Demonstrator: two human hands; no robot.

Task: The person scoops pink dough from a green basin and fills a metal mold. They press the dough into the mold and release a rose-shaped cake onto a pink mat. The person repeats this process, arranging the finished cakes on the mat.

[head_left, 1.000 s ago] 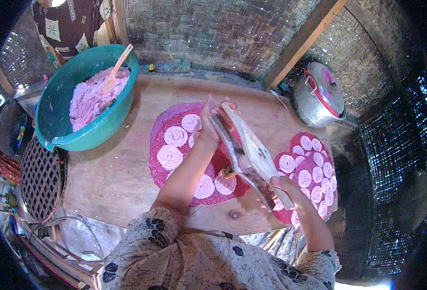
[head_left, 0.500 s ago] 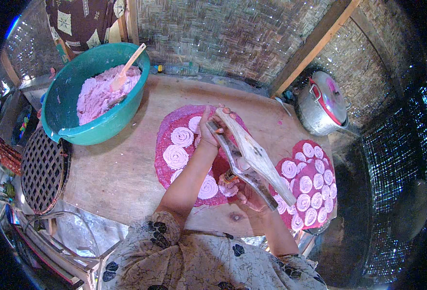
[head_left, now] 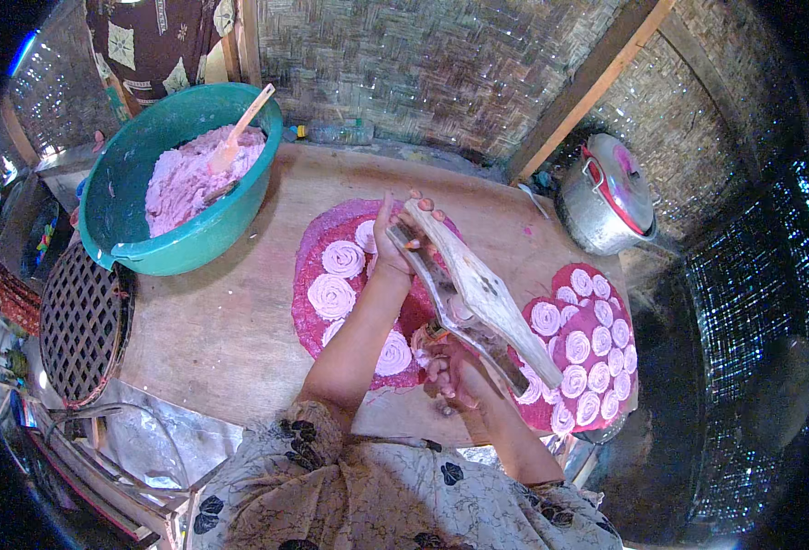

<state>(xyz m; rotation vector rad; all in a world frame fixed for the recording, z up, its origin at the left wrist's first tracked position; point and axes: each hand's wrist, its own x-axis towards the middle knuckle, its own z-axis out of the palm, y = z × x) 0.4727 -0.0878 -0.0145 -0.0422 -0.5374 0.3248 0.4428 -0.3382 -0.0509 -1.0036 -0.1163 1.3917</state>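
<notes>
A two-armed wooden press (head_left: 487, 298) slants over the red mesh sheet (head_left: 308, 316), which carries pale pink dough rosettes (head_left: 341, 259). My left hand (head_left: 395, 238) is wrapped round the upper end of the press, fingertips showing over its far edge. Between the wooden arms, a short cylinder reaches down close to a partly hidden rosette. Just below the press, my right hand (head_left: 455, 374) is by that rosette with its fingers loosely bent and apart; I see nothing in it. Whether its fingertips touch the dough cannot be made out.
To the left stands a green basin (head_left: 185, 247) of pink dough with a wooden spatula (head_left: 241, 128). A latticed round rack (head_left: 84, 321) is beside the table (head_left: 203, 348). A second sheet of rosettes (head_left: 599, 378) lies right, near a lidded metal pot (head_left: 597, 215).
My right hand has shifted left, closer to the rosette under the press, and its fingers have bent more. The left hand and the press have barely moved.
</notes>
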